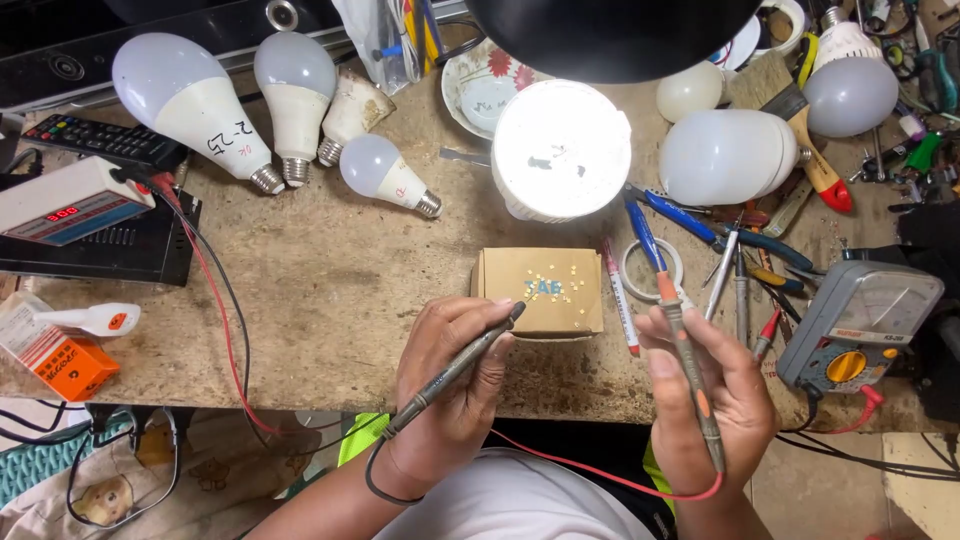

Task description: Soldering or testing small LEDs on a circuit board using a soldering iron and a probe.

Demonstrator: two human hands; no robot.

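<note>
Over worn brown workbench (330, 290), my left hand (450, 385) pinches the black probe (455, 370), my right hand (705, 400) the red-tipped probe (685, 360), neither touching the small cardboard box (540, 290) yet.

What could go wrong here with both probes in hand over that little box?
1. The left hand and right hand each hold a probe; the small yellow parts on the cardboard box lie loose and could scatter if a tip knocks them.
2. The red lead hangs off the table edge across the lap and could snag.
3. The lit bulb glares, which may hide fine detail.
</note>
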